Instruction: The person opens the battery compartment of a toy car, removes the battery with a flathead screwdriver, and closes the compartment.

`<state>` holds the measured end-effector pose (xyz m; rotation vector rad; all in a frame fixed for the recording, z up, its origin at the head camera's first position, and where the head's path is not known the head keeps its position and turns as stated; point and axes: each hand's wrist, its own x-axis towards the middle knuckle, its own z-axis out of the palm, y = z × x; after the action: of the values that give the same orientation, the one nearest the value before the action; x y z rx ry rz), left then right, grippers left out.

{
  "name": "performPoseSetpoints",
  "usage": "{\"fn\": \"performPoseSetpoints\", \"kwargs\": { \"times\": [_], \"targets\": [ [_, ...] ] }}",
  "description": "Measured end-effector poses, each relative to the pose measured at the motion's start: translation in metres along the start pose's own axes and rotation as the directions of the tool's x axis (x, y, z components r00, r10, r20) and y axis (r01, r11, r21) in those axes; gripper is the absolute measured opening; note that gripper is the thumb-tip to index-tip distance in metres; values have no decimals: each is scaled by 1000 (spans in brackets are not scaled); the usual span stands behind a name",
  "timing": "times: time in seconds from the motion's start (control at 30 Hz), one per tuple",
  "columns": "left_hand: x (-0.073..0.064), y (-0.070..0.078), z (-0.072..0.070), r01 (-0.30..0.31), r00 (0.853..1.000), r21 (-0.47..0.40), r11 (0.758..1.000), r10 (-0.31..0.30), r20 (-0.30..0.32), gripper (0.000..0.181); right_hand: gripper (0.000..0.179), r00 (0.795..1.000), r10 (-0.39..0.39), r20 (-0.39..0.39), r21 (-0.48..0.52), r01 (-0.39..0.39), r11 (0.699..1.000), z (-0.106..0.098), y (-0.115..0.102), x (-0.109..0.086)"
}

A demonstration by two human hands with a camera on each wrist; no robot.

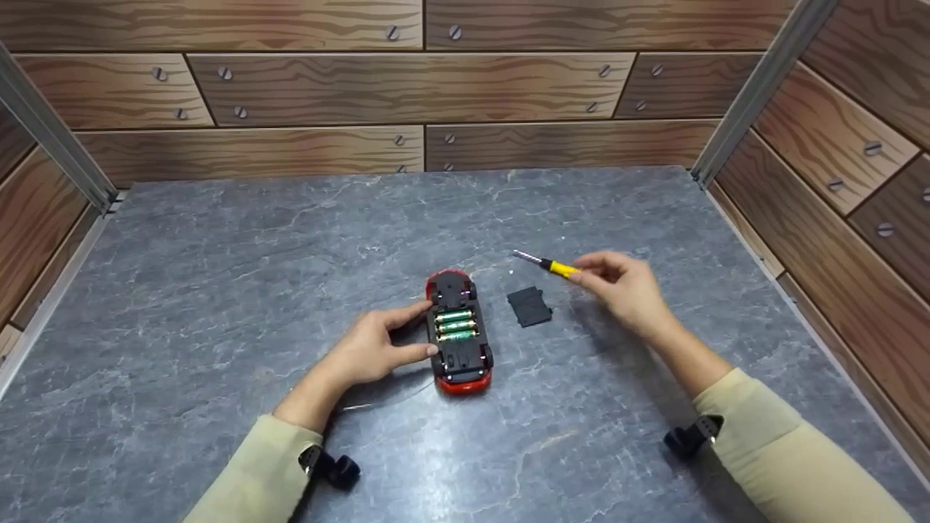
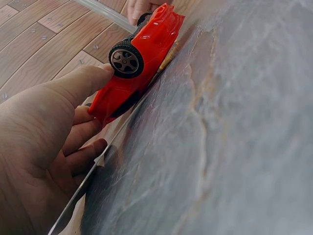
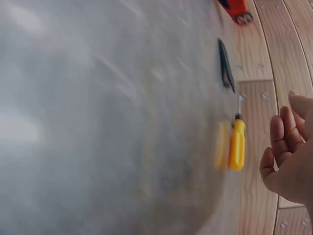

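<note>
A red toy car (image 1: 465,383) lies upside down, its black underside up, with several green batteries (image 1: 456,326) in the uncovered battery compartment. My left hand (image 1: 374,347) touches one long side of the car, its thumb and index finger apart near the two wheels. In the left wrist view, the thumb's tip is against a black wheel (image 2: 125,59). A yellow-handled screwdriver (image 3: 237,144) lies on the table to the car's right, its tip pointing away to the left. Beside its handle is my right hand (image 1: 625,290); the right wrist view shows loosely bent fingers apart from the handle.
Between car and screwdriver lies a black battery cover (image 1: 530,306). All of these are on a grey marbled table (image 1: 290,240). Wood-patterned panels (image 1: 407,87) with metal corner posts (image 1: 763,80) stand around its back and sides.
</note>
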<state>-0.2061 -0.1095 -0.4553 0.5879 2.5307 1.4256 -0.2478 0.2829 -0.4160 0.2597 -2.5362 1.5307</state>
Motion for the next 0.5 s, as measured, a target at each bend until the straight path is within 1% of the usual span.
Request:
{"fn": "performPoseSetpoints", "kwargs": {
  "times": [0.1, 0.2, 0.37, 0.5],
  "targets": [
    [-1, 0, -1, 7, 1000, 0, 1000, -7, 2, 80, 28, 999, -20, -30, 19, 21, 1000, -6, 2, 9],
    [-1, 0, -1, 7, 1000, 3, 1000, -7, 2, 80, 30, 999, -17, -28, 6, 17, 1000, -11, 8, 18],
    [0, -1, 0, 5, 1000, 2, 1000, -5, 3, 79, 37, 999, 35, 9, -39, -34, 999, -15, 18, 30],
    [0, 0, 0, 14, 1000, -4, 1000, -14, 1, 80, 43, 996, 78, 46, -75, -75, 994, -16, 27, 39]
  ]
}}
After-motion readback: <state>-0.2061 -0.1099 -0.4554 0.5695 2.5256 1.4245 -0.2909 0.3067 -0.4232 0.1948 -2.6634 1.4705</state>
